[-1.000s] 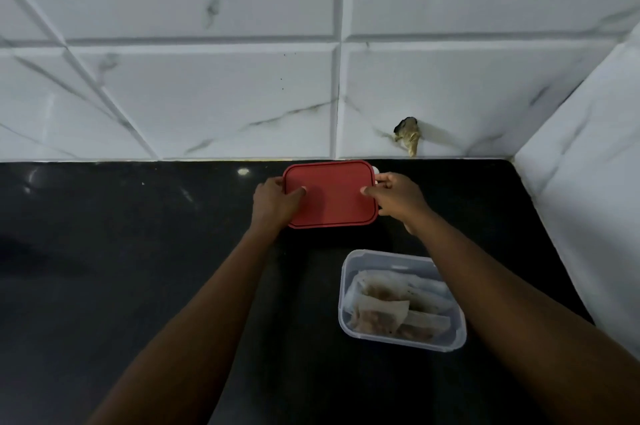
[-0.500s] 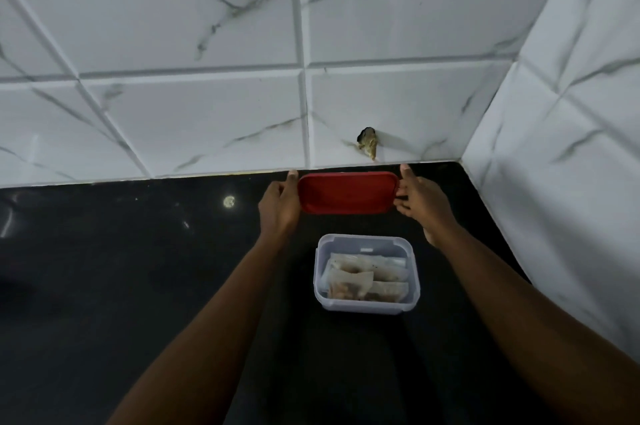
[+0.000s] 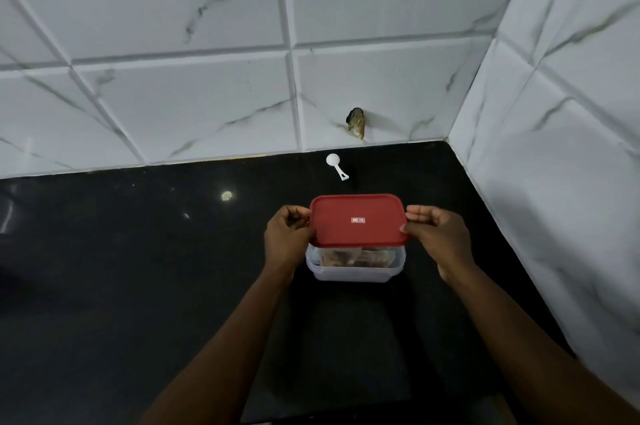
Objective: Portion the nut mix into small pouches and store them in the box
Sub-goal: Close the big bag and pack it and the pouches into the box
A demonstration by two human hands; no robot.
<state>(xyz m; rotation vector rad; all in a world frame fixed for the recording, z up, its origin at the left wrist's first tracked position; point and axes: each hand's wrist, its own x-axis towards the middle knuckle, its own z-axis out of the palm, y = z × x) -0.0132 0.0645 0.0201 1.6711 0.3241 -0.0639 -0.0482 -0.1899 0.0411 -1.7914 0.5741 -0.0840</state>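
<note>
Both hands hold the red lid point(image 3: 356, 220), 1 on each short side. Left hand point(image 3: 289, 237) has its fingers curled in and pinches the left edge of the lid. Right hand point(image 3: 438, 237) pinches the right edge between thumb and fingers. Neither hand is spread flat.

The lid sits right over the clear box point(image 3: 353, 272), which stands on the black counter point(image 3: 138, 269) between the 2 hands, a bit to the right of the middle. I cannot tell if the lid already touches the rim of the box or floats just above it. It does not look pushed down yet.

Through the clear side of the box you can see pouches point(image 3: 346, 256) with brown nut mix in them. So I think the filling part is done and the pouches are already put away. What is left looks small: set the lid straight on the rim and press it shut all the way round.

A little white scoop point(image 3: 335, 165) lies far back on the counter, near the tiled wall point(image 3: 173, 95), well apart from the box.
</note>
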